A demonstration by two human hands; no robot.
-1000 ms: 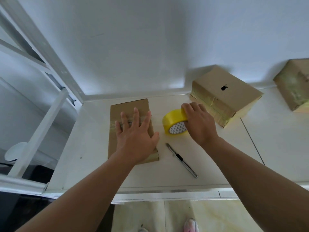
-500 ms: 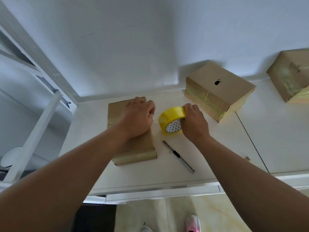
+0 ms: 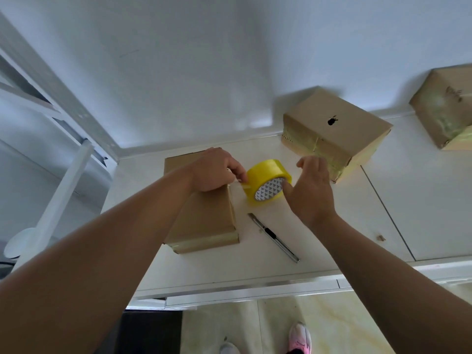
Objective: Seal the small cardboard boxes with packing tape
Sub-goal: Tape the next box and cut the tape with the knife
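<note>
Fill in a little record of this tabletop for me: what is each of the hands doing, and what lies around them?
left hand: resting on the flat box, pinching the tape end
right hand: open, beside the yellow tape roll
utility knife: lying on the table, right of the flat box
taped boxes: box with a black mark behind the roll; far-right box
</note>
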